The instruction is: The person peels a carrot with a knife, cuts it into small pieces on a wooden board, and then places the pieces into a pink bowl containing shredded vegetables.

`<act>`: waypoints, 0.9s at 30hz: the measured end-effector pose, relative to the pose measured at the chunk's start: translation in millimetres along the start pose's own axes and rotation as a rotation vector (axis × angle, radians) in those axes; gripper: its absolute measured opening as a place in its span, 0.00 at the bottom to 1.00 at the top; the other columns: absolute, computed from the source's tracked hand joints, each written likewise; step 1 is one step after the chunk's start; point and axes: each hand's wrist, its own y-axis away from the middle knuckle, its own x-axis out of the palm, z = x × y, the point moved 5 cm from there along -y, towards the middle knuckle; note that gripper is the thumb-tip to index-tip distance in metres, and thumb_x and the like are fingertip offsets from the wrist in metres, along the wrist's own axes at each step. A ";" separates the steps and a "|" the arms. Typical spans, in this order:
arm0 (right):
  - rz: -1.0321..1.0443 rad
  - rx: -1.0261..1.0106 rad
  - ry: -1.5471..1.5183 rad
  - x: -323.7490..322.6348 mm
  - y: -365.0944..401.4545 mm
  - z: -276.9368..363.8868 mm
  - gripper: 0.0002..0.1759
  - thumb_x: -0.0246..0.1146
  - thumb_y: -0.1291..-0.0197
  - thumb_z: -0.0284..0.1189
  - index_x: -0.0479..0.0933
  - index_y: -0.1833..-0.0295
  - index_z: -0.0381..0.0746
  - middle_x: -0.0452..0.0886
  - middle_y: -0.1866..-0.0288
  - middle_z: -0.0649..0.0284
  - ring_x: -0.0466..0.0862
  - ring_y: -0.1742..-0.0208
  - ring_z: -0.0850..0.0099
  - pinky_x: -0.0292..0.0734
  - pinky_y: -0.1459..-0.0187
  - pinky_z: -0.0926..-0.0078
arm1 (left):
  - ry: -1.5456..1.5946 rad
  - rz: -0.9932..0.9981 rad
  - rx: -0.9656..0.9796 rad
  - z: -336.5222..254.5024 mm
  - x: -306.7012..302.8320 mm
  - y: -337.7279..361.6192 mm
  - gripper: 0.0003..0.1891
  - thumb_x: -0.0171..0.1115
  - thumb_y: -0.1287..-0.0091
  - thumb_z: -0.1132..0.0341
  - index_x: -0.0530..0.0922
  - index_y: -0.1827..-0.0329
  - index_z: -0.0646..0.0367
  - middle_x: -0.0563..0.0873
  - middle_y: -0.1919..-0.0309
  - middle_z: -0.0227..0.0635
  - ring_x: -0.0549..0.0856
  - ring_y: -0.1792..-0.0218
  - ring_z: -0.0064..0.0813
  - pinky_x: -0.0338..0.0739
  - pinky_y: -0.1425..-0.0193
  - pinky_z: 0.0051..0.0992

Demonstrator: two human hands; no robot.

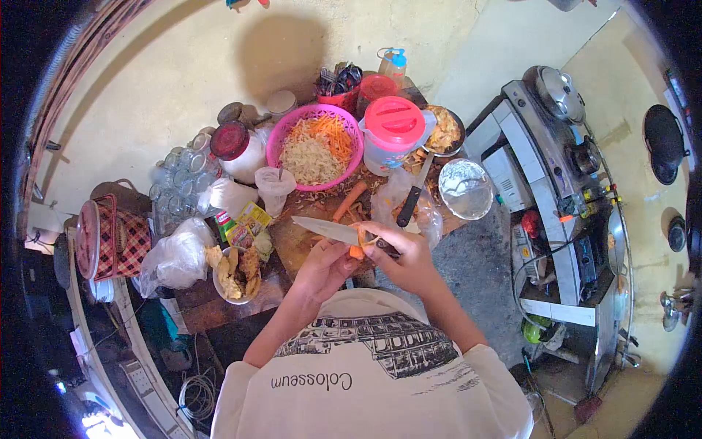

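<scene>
My right hand [404,257] is closed around the dark handle of a kitchen knife [325,228], whose broad blade points left. Between the fingers of my left hand [326,268] is a piece of carrot [356,252], held against the knife near its handle. A longer carrot [350,201] lies on the wooden table [292,245] just beyond the blade. To the right, a second knife [413,197] with a black handle rests on a clear plastic bag [431,223]. Behind them stands a pink basket [275,139] with shredded carrot and pale shreds inside.
A red-lidded pitcher [395,121], a bowl of fried food [444,132] and a foil-like round bowl [466,189] stand at the right. Leftward are a red-lidded jar [230,141], glasses [179,172], seasoning packets [240,228] and a bowl of fried pieces [235,274]. A stove [548,139] is far right.
</scene>
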 end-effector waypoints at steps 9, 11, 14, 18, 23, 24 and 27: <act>0.010 0.103 0.035 4.0 2.6 -14.0 0.20 0.60 0.40 0.41 0.77 0.45 0.44 0.83 0.62 0.57 0.83 0.69 0.65 0.75 0.65 0.70 | 0.023 -0.035 -0.011 6.7 -10.3 -4.8 0.15 0.56 0.33 0.69 0.71 0.45 0.62 0.80 0.57 0.31 0.80 0.60 0.18 0.74 0.64 0.16; 0.018 0.155 0.005 6.2 2.7 -18.4 0.19 0.59 0.40 0.40 0.77 0.45 0.44 0.83 0.62 0.57 0.83 0.68 0.66 0.75 0.65 0.71 | -0.031 -0.098 -0.003 10.2 -16.7 -6.8 0.15 0.56 0.33 0.70 0.71 0.45 0.61 0.80 0.56 0.32 0.80 0.58 0.19 0.75 0.63 0.17; 0.014 0.211 -0.062 10.4 2.4 -24.3 0.19 0.58 0.38 0.40 0.76 0.45 0.42 0.83 0.60 0.56 0.83 0.65 0.67 0.75 0.62 0.73 | -0.027 -0.094 0.006 12.1 -19.7 -8.2 0.14 0.56 0.33 0.71 0.71 0.45 0.60 0.80 0.55 0.32 0.80 0.57 0.20 0.76 0.62 0.18; -0.054 0.426 -0.380 25.7 7.8 -58.8 0.21 0.55 0.35 0.41 0.75 0.45 0.39 0.82 0.59 0.53 0.83 0.62 0.66 0.74 0.59 0.75 | -0.040 -0.115 0.008 10.9 -23.7 -13.3 0.15 0.55 0.33 0.71 0.71 0.44 0.59 0.81 0.54 0.32 0.81 0.57 0.21 0.77 0.60 0.19; -0.094 0.560 -0.065 16.0 6.3 -107.4 0.25 0.50 0.33 0.45 0.70 0.41 0.38 0.82 0.62 0.51 0.83 0.60 0.56 0.74 0.58 0.64 | -0.010 -0.094 -0.011 2.8 -16.4 -9.6 0.16 0.54 0.32 0.69 0.69 0.42 0.58 0.80 0.52 0.32 0.82 0.59 0.21 0.78 0.60 0.21; -0.139 0.501 0.097 12.5 1.1 -102.0 0.25 0.50 0.34 0.46 0.69 0.40 0.39 0.82 0.63 0.51 0.82 0.59 0.54 0.73 0.58 0.61 | -0.020 -0.107 -0.024 2.3 -18.8 -9.2 0.16 0.54 0.32 0.68 0.69 0.42 0.57 0.80 0.51 0.32 0.82 0.59 0.21 0.78 0.60 0.21; -0.122 0.547 0.285 1.3 -3.6 -82.6 0.26 0.48 0.34 0.46 0.66 0.37 0.42 0.81 0.61 0.46 0.81 0.57 0.48 0.72 0.56 0.57 | -0.041 -0.140 -0.047 -1.2 -27.3 -7.6 0.16 0.53 0.31 0.68 0.69 0.41 0.57 0.80 0.49 0.33 0.82 0.58 0.21 0.78 0.59 0.21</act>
